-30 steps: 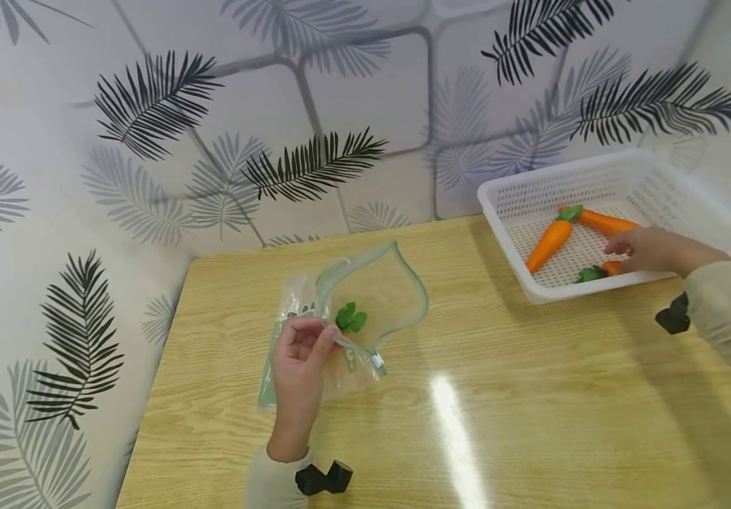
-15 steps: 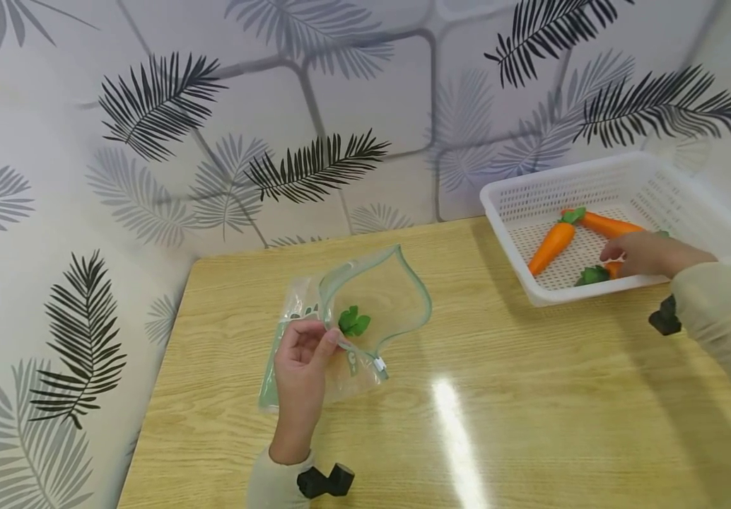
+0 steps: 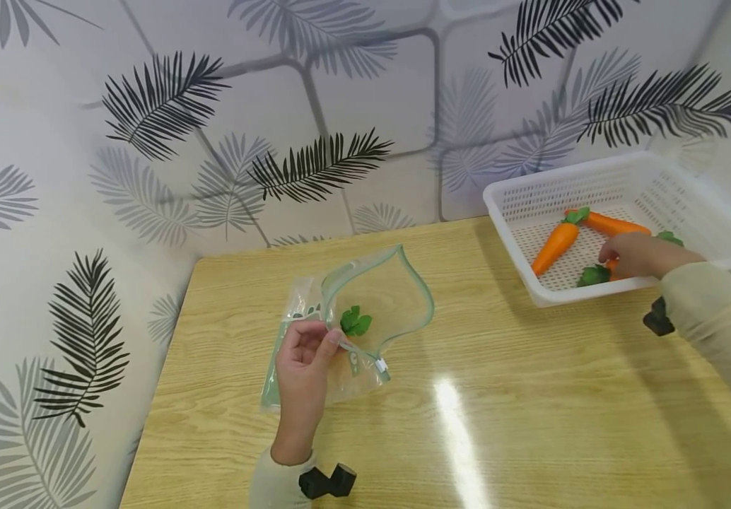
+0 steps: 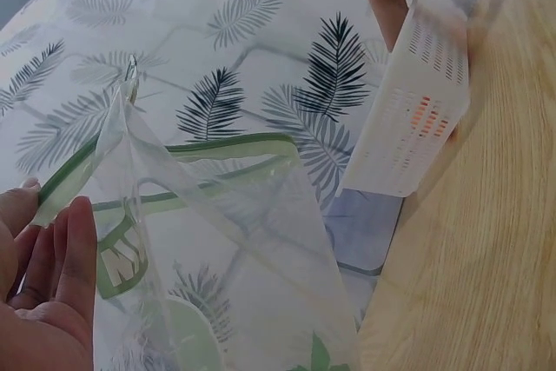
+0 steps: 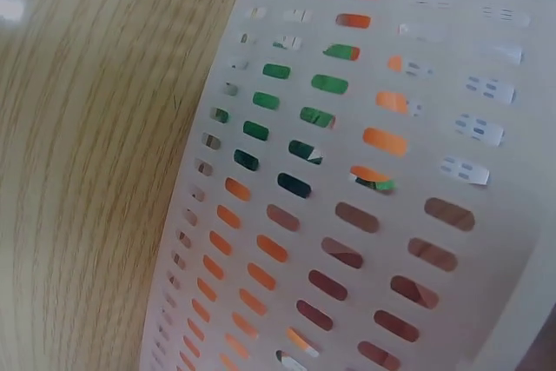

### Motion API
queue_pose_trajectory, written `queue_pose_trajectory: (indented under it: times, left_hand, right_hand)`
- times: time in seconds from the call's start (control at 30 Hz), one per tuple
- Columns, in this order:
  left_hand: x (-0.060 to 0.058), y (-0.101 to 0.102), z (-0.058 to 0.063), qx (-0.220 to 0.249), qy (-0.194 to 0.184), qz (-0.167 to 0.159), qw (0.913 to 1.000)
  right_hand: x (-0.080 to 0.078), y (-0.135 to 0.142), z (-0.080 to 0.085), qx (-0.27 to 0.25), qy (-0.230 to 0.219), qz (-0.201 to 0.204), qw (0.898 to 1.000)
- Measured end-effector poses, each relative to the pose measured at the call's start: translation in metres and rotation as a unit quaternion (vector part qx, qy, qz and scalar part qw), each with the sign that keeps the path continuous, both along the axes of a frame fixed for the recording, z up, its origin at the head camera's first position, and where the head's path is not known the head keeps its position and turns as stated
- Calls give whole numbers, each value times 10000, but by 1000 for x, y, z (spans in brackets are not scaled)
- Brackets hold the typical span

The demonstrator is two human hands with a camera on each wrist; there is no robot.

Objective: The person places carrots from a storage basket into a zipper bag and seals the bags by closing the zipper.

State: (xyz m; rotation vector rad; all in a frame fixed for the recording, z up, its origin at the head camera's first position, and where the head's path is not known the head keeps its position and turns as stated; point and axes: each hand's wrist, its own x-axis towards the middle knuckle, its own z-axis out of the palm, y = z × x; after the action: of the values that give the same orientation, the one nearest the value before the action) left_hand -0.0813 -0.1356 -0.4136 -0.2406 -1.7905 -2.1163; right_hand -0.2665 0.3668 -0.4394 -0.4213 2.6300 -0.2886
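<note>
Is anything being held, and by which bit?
Left hand pinches the bag by its green rim. Right hand partly covers a carrot; whether it grips is unclear.

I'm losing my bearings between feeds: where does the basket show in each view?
Head: the basket is at the right, around mid-height.
Left wrist: the basket is at upper right, seen from outside.
Right wrist: the basket fills the centre and right, close up.
Shared landmark: the table, at right in left wrist, left in right wrist.
</note>
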Motion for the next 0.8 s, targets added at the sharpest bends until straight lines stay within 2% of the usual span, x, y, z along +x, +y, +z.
queue_pose_trajectory:
  times: [0.27,0.4,0.63,0.8]
  left_hand:
    - [1,-3,1,-45,118,1,9999]
    - [1,-3,1,-58,124,0,9999]
    - [2,-3,0,-57,38,44,10000]
    - [1,-3,-1,-73,2,69,9999]
  right_hand:
    - [1,0,-1,245,229,109,9994]
    - [1,-1,-2,431,210,-15,9988]
    - [1,1,-12,619,319,208,9974]
    - [-1,3,-17,593,381,95,9975]
